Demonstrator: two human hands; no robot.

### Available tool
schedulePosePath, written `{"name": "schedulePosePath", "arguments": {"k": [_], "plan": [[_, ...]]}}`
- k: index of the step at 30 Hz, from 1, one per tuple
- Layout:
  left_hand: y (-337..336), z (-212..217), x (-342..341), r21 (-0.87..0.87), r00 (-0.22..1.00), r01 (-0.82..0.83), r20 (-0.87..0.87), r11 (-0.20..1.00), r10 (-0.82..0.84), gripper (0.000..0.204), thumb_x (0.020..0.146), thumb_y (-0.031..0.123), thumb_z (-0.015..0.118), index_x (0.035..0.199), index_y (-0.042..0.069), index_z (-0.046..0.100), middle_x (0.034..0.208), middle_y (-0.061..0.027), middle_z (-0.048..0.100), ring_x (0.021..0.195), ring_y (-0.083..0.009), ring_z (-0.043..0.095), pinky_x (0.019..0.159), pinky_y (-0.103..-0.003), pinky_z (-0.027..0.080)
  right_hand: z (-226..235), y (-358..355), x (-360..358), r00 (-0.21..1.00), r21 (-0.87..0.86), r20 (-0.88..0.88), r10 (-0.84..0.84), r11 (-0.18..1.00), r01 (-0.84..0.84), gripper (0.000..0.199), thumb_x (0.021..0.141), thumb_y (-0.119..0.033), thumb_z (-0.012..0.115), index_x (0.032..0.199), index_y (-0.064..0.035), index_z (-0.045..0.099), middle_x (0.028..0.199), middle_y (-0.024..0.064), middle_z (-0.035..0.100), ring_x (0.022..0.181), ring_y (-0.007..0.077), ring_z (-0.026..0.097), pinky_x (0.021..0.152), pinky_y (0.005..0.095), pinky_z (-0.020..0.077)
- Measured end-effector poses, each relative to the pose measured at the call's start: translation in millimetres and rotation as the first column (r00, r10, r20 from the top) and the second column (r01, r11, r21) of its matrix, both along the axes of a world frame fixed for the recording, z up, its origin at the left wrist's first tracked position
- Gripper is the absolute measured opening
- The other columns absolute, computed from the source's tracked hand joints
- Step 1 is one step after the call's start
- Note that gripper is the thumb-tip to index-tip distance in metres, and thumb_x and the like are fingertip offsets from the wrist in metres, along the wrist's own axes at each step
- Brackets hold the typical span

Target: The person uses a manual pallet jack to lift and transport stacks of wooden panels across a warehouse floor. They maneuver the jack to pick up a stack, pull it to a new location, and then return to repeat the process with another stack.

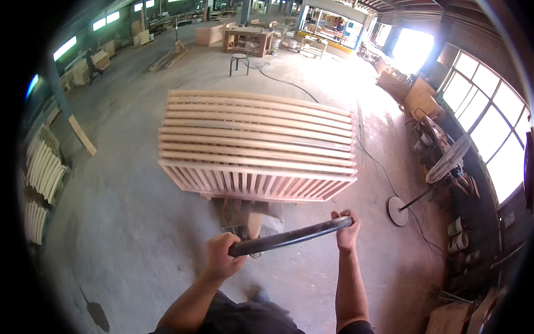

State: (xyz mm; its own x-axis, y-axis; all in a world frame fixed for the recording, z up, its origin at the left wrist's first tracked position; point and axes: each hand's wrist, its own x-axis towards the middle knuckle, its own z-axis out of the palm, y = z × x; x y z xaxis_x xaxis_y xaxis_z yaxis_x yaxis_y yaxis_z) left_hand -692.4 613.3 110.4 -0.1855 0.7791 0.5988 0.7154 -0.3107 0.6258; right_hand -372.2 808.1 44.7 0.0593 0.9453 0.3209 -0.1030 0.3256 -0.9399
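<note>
Both fists are wrapped tight around the dark, round metal push bar (290,237), left hand (222,257) at one end, right hand (347,225) at the other. The stack of pale slatted wooden frames (257,147) sits loaded just ahead, mid-floor on grey concrete (139,234). The cart under the frames is mostly hidden; its wheels can't be made out.

Grey concrete floor (139,234) carrying everything, running dusty toward far wall. Low cart (245,214) sitting on it, bearing stack of slatted wooden frames (256,147). Black cable (384,170) trailing across floor at right. Fan's round base (397,211) resting near cable. Black stool (239,62) standing farther back. Long plank (82,135) lying at left.
</note>
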Motion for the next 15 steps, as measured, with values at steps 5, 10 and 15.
{"name": "schedulePosePath", "arguments": {"k": [5,10,15], "plan": [[10.8,4.2,-2.3,-0.056,0.999,0.034,0.04,0.998,-0.031,0.026,0.068,0.007,0.078,0.087,0.006,0.06,0.073,-0.0154,0.062,0.068,-0.037,0.064,0.059,-0.04,0.05,9.9,12.6,-17.2,0.992,0.021,-0.046,-0.114,0.993,0.115,0.013,0.083,0.008,0.058,0.074,-0.0008,0.057,0.071,-0.0028,0.054,0.071,0.008,0.054,0.069,0.0248,0.0467],[19.2,-21.2,31.5,0.0,0.986,0.165,-0.032,0.986,-0.165,0.033,0.061,0.014,0.08,0.089,0.009,0.063,0.073,-0.0102,0.062,0.065,-0.033,0.063,0.062,-0.044,0.049,-26.5,0.1,44.8,0.848,0.023,0.198,-0.492,0.867,0.498,0.027,0.085,-0.019,0.081,0.077,-0.0061,0.059,0.07,-0.0044,0.052,0.068,0.0084,0.049,0.061,0.0272,0.0409],[-9.4,-21.5,52.4,0.033,0.899,0.436,0.022,0.899,-0.437,0.029,0.059,0.018,0.084,0.082,0.012,0.066,0.068,-0.0063,0.06,0.059,-0.0276,0.06,0.061,-0.039,0.046,-41.4,-121.3,117.5,0.811,-0.077,0.089,-0.579,0.807,0.585,0.026,0.09,-0.016,0.077,0.085,-0.011,0.052,0.07,-0.0033,0.048,0.058,0.0078,0.049,0.051,0.0236,0.0405]]}}
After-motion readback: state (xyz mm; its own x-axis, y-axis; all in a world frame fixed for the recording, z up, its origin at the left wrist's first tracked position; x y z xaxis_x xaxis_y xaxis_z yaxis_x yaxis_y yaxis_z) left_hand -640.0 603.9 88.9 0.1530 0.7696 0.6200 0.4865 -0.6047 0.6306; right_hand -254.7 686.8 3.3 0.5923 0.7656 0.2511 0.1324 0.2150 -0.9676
